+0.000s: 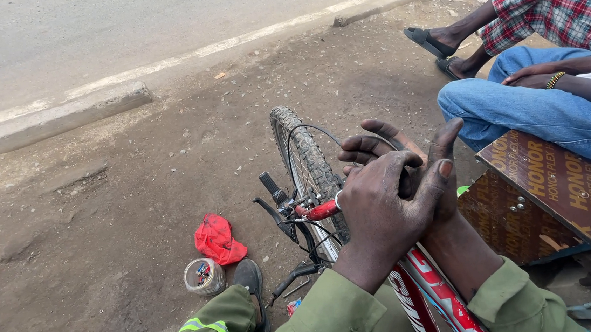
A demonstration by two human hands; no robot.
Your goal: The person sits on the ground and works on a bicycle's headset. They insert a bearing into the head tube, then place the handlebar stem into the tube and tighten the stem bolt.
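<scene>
Head view shows the left hand [383, 212] laid over the right hand [426, 170], palms pressed together with fingers spread and loosely curled. Whether anything small sits between the palms cannot be told, since the left hand covers that gap; both look dark with grease, which fits hands being rubbed or wiped. Olive sleeves [335, 317] run back toward the camera, cut off at the bottom edge.

Just below the hands lies the red bicycle frame [433, 303], its handlebar [313, 212] with black brake levers just left of them. Beyond the hands the knobby front tyre [305, 155] stands upright, turned sideways so the bike rests steady. Left and nearer, a black shoe [252, 289] is planted on the dirt beside a small round tin of bits [203, 275] and a crumpled red rag [218, 239], kept within reach.

Right of the hands, a brown printed board [557, 187] seats a person in blue jeans [522, 102]; farther off, another person's sandalled foot [429, 39] is partly cropped. A concrete kerb [60, 118] edges the road.
</scene>
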